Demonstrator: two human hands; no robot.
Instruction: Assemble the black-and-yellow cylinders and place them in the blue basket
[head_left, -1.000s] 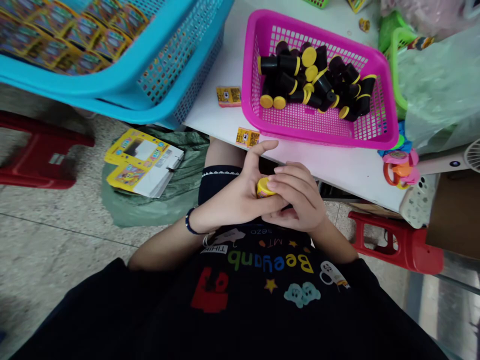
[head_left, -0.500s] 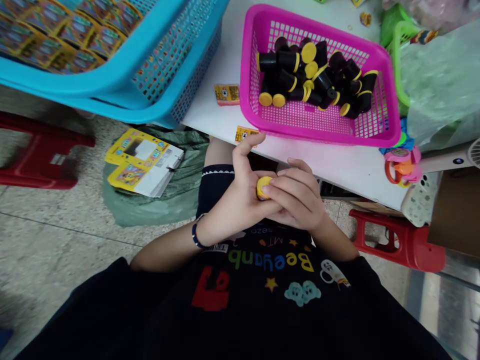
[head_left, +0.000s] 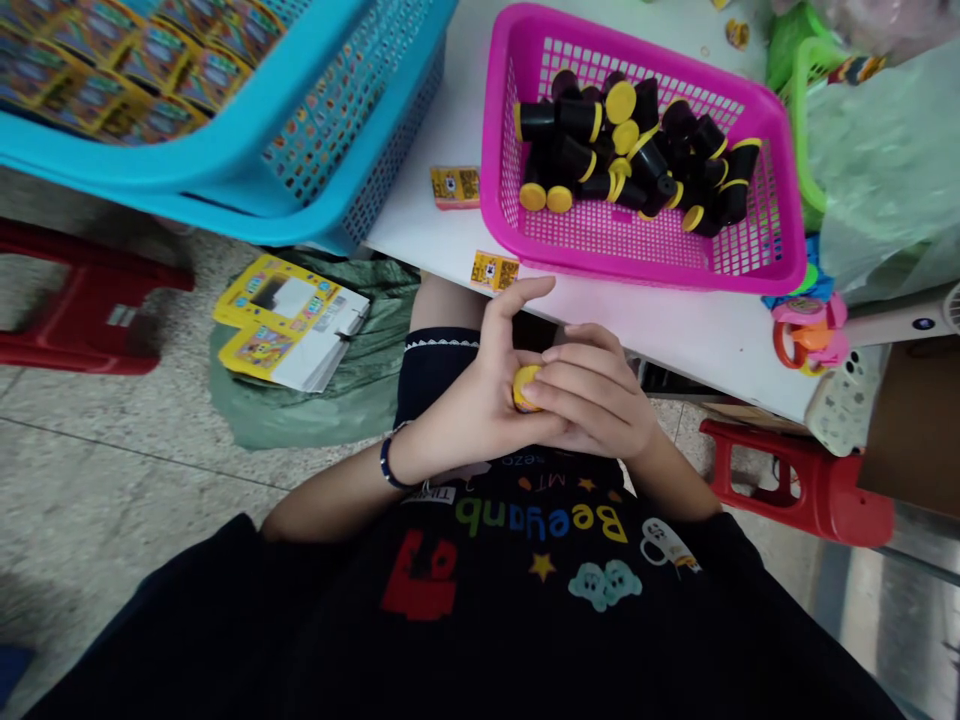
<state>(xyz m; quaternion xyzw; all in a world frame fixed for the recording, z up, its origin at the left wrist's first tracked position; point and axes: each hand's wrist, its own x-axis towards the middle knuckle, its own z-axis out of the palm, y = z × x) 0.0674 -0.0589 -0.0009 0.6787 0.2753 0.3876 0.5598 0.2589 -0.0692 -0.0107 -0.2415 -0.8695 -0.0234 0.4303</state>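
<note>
Speckled tile floor is spreading below a white tabletop, seen from above by a person in a black printed T-shirt. Both hands are working just below the tabletop's edge, and a dark bead bracelet is circling the left wrist. The left grip and right grip are closed together around a small yellow cap, with the left index finger lifting away toward the tabletop. Fingers are covering most of the cap, so whatever lies below it is hidden.

Directly ahead of the grips, a pink plastic basket is holding a heap of black cylinders with yellow ends. A small yellow label is lying just beyond the left fingertip, and another is lying farther ahead. A large blue basket is overhanging the floor ahead and left, full of printed cards. Left of the grips, yellow card sheets are lying on a green woven sack. Red stools are standing well off to each side.
</note>
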